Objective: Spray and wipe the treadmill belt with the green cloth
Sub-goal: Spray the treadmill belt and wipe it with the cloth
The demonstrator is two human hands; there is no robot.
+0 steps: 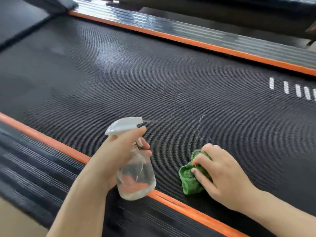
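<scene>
From the head camera, your left hand (119, 154) is wrapped around the neck of a clear spray bottle (136, 171), fingers curled on the white trigger head (124, 125). The bottle is held above the near orange edge strip (56, 146), nozzle pointing right over the treadmill belt (153, 79), with a thin mist leaving the nozzle. The bottle holds clear liquid, filling only its lower part; how full exactly you cannot tell through the reflections. Your right hand (224, 170) grips the bunched green cloth (191, 177), fingers curled over it and pressing it onto the belt just beside the near edge strip. A pale curved wet streak (201, 127) lies on the belt beyond the cloth. White dashes (290, 88) are printed at the belt's far right, near the far orange strip (205, 44).
</scene>
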